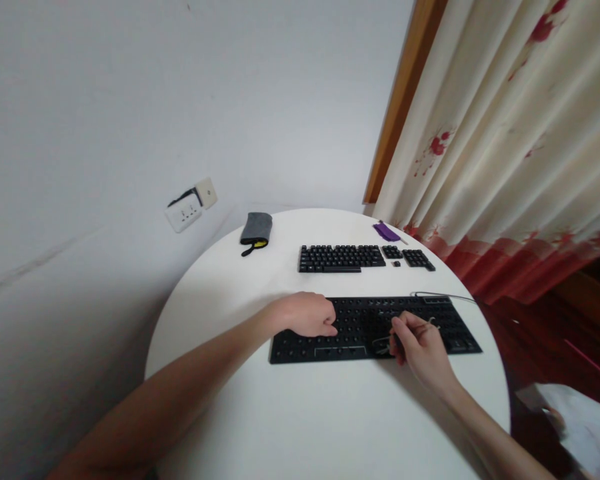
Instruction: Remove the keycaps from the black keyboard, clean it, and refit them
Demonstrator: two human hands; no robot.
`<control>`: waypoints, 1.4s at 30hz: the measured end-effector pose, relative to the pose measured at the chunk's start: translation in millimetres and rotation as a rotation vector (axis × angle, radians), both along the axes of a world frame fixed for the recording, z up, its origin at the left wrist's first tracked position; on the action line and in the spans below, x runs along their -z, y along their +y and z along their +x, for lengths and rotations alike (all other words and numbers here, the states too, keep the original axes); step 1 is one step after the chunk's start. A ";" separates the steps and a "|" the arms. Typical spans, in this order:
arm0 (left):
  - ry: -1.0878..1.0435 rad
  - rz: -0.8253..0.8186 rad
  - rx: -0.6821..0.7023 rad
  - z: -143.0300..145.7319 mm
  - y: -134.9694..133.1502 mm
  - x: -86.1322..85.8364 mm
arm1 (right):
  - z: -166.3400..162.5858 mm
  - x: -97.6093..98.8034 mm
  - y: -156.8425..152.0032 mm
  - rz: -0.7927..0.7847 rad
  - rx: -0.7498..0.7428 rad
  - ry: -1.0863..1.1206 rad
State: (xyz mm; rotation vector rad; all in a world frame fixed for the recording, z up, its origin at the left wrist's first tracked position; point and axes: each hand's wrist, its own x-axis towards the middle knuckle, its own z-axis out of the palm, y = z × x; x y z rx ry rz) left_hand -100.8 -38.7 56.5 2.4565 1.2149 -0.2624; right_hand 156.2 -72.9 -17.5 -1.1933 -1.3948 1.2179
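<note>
A black keyboard base [350,323] with its keycaps off lies on the white round table, showing rows of bare switches. My left hand [307,315] is closed in a fist over the base's upper left part; what its fingers hold, if anything, is hidden. Above the right half of the base, my right hand [420,340] is closed around a thin wire tool that looks like a keycap puller [380,343]. Its wire loops stick out to the left of the fingers and above them. Behind the base, loose black keycaps [340,257] are laid out in keyboard order.
A grey pouch [257,228] lies at the back left, and a purple cloth item [387,231] at the back right. A cable [447,295] runs off the right edge of the table [300,427]. A wall with a socket [184,213] and a curtain [490,133] stand behind.
</note>
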 end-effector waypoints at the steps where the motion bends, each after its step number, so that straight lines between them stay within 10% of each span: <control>1: -0.014 0.001 -0.012 0.1 0.1 0.4 | 0.0 -1.9 -0.2 0.009 0.004 0.026; 15: -1.223 -0.537 -0.235 37.1 1.0 25.4 | -26.5 -42.9 18.9 0.359 -0.041 -0.009; 24: -1.136 -0.500 -0.242 42.3 -0.7 40.4 | -26.1 -21.3 15.3 0.368 -0.046 -0.195; 42: -0.831 0.294 -0.276 37.7 7.5 24.4 | -9.6 -23.4 28.4 0.197 0.085 -0.042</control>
